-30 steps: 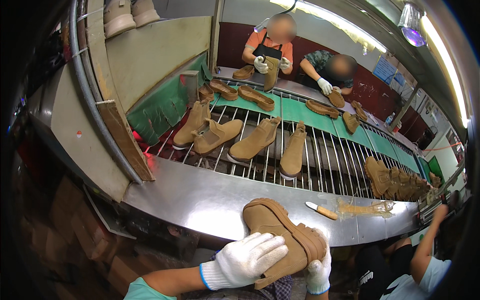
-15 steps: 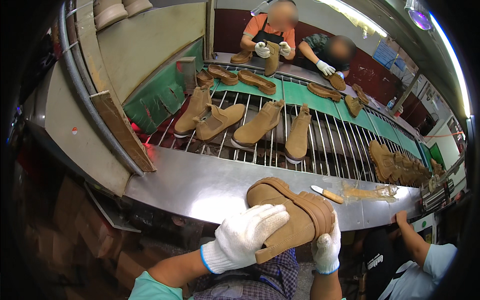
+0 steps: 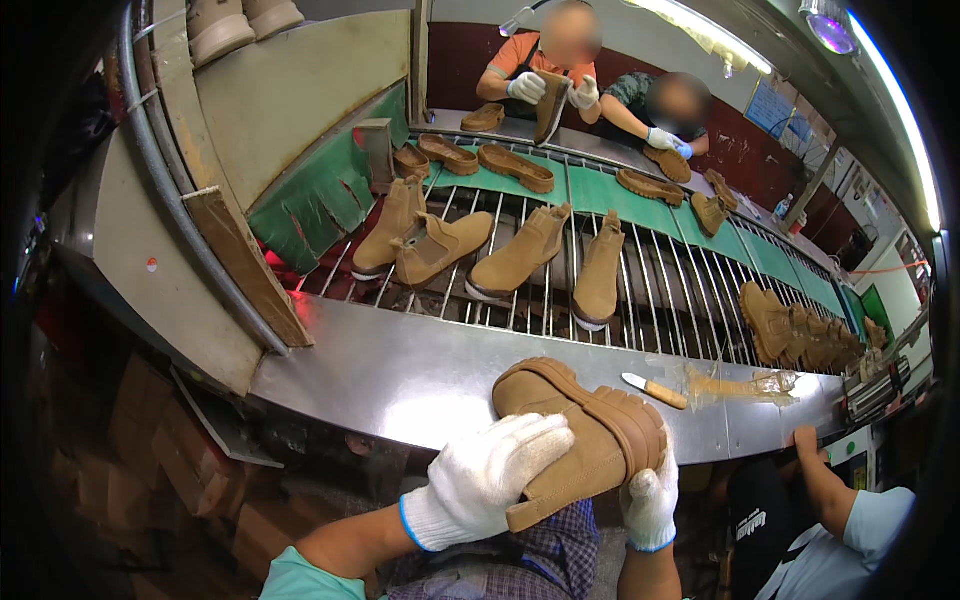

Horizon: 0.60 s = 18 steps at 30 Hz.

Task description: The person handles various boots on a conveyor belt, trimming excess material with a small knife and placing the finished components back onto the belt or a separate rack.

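A tan ankle boot (image 3: 572, 430) lies tilted on its side between my hands, over the near edge of the metal ledge. Its chunky brown sole faces up and to the right, with the toe pointing away to the left. My left hand (image 3: 490, 470), in a white knitted glove with a blue cuff, presses its fingers along the boot's upper and supports the shaft. Gloved the same way, my right hand (image 3: 652, 502) grips the heel end from the right; some of its fingers are hidden behind the sole. A wooden-handled knife (image 3: 655, 391) rests on the ledge beyond the boot.
Several tan boots (image 3: 520, 254) stand on the metal-bar rack (image 3: 640, 290), with more in a row at right. Brown soles (image 3: 515, 167) lie on the green belt (image 3: 590, 195). Two co-workers handle footwear opposite. A third person's arm (image 3: 825, 480) reaches the ledge at right.
My hands and the boot have barely moved. Across the rack, one co-worker has turned a boot sideways, and the other has brought a second hand to a sole.
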{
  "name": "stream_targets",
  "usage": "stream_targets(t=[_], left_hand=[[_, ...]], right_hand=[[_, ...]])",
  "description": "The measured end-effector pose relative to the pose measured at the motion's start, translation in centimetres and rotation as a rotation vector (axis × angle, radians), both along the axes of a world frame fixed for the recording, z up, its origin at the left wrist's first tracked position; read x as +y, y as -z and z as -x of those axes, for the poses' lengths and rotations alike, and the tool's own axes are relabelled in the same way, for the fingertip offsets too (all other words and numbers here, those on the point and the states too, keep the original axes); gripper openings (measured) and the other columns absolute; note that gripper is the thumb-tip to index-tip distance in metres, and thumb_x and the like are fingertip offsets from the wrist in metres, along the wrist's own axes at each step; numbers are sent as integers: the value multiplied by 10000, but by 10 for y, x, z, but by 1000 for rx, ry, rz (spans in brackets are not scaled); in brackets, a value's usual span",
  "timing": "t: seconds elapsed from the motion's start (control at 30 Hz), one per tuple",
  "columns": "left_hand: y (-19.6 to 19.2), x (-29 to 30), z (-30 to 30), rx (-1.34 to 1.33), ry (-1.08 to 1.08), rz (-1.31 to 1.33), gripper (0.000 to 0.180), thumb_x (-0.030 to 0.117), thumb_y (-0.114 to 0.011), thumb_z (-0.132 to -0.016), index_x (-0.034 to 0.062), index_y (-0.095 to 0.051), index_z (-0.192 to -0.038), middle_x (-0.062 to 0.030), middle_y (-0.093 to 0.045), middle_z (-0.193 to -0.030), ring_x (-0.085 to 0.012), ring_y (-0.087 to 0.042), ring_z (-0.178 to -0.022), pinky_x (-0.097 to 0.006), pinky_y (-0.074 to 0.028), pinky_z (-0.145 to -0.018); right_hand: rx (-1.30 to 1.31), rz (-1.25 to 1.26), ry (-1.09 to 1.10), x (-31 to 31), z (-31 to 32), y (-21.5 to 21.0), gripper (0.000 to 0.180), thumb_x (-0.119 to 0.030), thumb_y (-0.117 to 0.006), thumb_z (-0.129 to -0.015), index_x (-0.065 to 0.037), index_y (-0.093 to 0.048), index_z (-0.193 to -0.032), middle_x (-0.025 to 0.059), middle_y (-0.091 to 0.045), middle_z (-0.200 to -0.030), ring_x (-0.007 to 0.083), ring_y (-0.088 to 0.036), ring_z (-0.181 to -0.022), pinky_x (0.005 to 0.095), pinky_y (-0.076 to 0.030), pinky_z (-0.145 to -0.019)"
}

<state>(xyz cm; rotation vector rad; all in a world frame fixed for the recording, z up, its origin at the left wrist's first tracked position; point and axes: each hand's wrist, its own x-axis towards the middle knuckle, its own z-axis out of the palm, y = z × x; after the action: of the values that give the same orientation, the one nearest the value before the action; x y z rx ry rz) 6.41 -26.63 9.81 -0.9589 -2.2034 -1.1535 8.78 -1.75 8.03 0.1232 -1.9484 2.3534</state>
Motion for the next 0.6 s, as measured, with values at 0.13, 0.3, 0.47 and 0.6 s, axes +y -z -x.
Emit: stream_targets(t=[0.13,0.3,0.47,0.6], left_hand=[[2,-3,-2,-1,-7,-7,581,175,-851,-809,10,-672,-1337,-204,-731,-1280,-375,-747,-1135,-453,-613,-997],[5,-15,-2,5,3,-18,565,184,-862,-814,8,-679,-1319,-198,-739,-1277,-375,-746,-1140,-450,-614,-1001],[21,-33,-4,-9,-26,-69,610,181,-916,-782,0,-674,-1313,-201,-743,-1280,-373,-748,-1146,-441,-614,-997],[30,-52,-1,-342,-148,-282,785,214,-1014,-738,-46,-622,-1366,-200,-740,-1246,-306,-748,-1132,-387,-601,-1006]], right_hand=[[-32,-28,-1,-1,-2,0,1180,-633,-866,-822,74,-340,-1607,205,-506,-1564,306,-517,-1443,452,-410,-1217],[137,124,-158,8,13,15,1000,-694,-622,-999,47,-349,-1612,226,-533,-1529,322,-568,-1375,474,-470,-1167],[95,-73,-170,24,102,3,798,-453,-625,-1068,-14,-314,-1656,232,-602,-1414,308,-671,-1216,472,-550,-1071],[-48,-208,-100,17,185,-8,686,-269,-606,-1093,-4,-312,-1654,247,-606,-1450,273,-683,-1202,410,-562,-1055]])
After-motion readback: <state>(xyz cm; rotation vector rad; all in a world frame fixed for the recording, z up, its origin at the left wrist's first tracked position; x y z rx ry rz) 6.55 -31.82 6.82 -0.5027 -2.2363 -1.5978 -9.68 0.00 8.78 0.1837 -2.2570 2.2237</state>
